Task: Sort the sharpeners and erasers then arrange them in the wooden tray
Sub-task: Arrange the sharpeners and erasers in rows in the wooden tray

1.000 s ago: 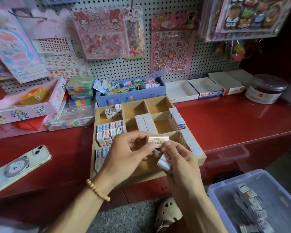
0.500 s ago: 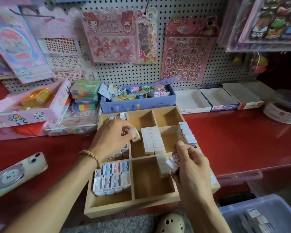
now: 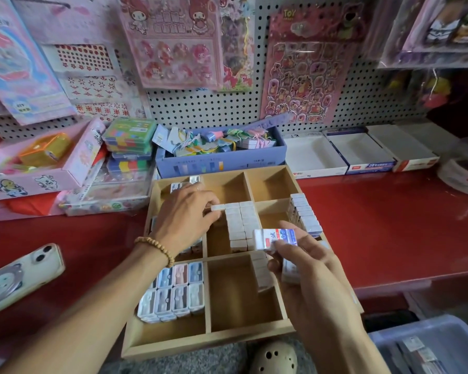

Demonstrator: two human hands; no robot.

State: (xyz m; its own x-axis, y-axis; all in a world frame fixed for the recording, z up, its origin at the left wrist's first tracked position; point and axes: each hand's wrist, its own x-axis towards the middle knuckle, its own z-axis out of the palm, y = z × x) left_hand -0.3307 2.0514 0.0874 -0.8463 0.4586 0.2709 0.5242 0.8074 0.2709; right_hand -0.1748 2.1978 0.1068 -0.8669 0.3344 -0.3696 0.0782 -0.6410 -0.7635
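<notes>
White eraser [image 3: 218, 207] at left fingertips [image 3: 210, 215]

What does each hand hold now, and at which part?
Left hand pinches one end of a white eraser. Right hand holds a wrapped eraser from below, plus more underneath.

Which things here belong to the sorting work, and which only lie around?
For the job:
- wooden tray
- white erasers in the middle compartment
- sharpeners
- left hand placing an eraser
- right hand holding erasers

Lying about:
- phone
- sticker sheets
- blue box
</notes>
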